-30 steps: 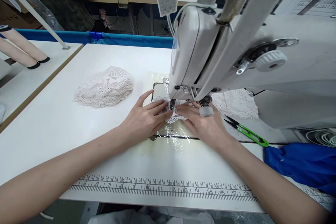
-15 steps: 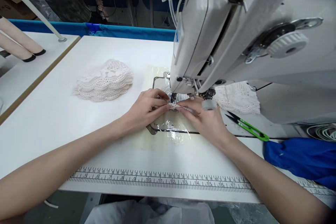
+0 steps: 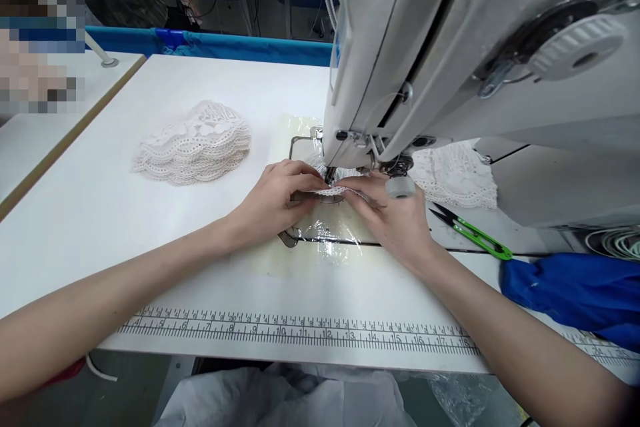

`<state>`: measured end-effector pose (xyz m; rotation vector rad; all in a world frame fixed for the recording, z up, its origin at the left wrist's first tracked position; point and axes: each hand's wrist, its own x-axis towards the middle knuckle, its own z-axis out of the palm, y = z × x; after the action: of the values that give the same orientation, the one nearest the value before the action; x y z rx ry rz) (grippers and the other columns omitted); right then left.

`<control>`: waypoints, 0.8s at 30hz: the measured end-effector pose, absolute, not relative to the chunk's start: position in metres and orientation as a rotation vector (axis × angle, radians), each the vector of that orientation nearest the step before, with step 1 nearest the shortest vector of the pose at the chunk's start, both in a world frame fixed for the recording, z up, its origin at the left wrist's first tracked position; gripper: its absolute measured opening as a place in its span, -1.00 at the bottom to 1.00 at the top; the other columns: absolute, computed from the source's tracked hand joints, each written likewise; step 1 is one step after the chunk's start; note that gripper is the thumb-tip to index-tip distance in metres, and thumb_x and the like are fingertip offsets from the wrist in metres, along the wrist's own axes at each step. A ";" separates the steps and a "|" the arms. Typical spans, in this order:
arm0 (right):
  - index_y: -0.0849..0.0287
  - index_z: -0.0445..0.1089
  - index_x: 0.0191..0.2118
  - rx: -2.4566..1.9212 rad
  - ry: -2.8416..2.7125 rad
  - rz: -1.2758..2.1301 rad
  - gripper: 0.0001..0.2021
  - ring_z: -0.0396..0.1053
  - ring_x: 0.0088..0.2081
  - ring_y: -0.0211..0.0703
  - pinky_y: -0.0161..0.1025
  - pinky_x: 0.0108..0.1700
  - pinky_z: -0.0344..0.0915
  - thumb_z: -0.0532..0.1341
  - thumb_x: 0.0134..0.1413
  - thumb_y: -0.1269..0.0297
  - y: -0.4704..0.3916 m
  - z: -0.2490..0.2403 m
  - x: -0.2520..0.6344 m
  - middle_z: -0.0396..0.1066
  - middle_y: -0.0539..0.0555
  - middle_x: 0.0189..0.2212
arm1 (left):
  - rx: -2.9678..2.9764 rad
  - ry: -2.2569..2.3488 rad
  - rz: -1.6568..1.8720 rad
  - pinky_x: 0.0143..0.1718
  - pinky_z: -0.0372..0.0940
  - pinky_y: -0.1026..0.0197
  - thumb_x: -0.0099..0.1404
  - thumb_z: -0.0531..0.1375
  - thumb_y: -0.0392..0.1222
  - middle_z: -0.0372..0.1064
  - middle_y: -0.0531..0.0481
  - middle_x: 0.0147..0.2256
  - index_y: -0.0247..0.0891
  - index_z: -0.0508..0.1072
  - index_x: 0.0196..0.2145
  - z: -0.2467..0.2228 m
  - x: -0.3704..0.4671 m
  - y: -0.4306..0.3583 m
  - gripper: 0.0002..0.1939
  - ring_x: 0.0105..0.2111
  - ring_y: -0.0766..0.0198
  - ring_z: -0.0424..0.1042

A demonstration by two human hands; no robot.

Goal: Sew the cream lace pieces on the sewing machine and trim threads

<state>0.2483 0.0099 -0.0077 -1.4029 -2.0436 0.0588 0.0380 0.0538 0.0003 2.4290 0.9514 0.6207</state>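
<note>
- Ruler (image 3: 280, 332) along the front edge of the white table (image 3: 190, 273): large numbers in its lower row, running from 4 at the left up to 18.
- Same ruler, upper row: smaller numbers, with 20, 30 and 40 among single digits.
- Same ruler, far right: 24.
- Clear guard (image 3: 336, 77) on the sewing machine (image 3: 370, 60): a blue mark, too small to read.

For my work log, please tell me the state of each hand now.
Left hand: closed, pinching the white lace under the machine head.
Right hand: closed, pinching the same lace, further right.
</note>
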 end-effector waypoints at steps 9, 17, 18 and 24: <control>0.11 0.55 -0.28 -1.344 -2.037 -0.133 -0.75 0.45 -0.35 -0.15 -0.20 -0.18 0.32 0.11 0.27 0.25 0.011 -0.011 0.246 0.53 0.03 -0.42 | 2.676 1.204 0.693 0.14 0.03 -0.04 0.22 0.22 -0.08 0.45 0.01 -0.30 -0.24 0.46 -0.33 0.001 0.064 0.050 -0.83 -0.19 0.14 0.39; 0.11 0.54 -0.39 -1.286 -2.037 -0.341 -0.69 0.37 -0.44 -0.21 -0.25 -0.19 0.30 0.08 0.28 0.27 0.015 -0.013 0.245 0.48 -0.03 -0.53 | 2.706 1.210 0.731 0.10 0.07 -0.02 0.25 0.15 -0.23 0.48 0.05 -0.32 -0.21 0.47 -0.34 -0.001 0.060 0.045 -0.90 -0.25 0.21 0.40; 0.11 0.53 -0.41 -1.280 -2.034 -0.352 -0.68 0.35 -0.45 -0.21 -0.26 -0.22 0.30 0.08 0.28 0.27 0.015 -0.013 0.245 0.48 -0.02 -0.54 | 2.712 1.202 0.741 0.10 0.07 -0.02 0.25 0.15 -0.23 0.49 0.05 -0.32 -0.21 0.48 -0.34 -0.001 0.060 0.045 -0.90 -0.24 0.21 0.40; 0.10 0.54 -0.43 -1.290 -2.041 -0.346 -0.67 0.32 -0.48 -0.24 -0.27 -0.23 0.28 0.09 0.28 0.26 0.015 -0.012 0.245 0.45 -0.04 -0.57 | 2.846 1.079 0.771 0.08 0.12 -0.02 0.26 0.17 -0.25 0.49 0.06 -0.35 -0.21 0.49 -0.38 -0.001 0.055 0.052 -0.90 -0.27 0.22 0.40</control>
<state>0.2453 0.0148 -0.0124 -1.2900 -2.0414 -0.3463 0.0553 0.0520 -0.0007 2.8458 1.0789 0.7711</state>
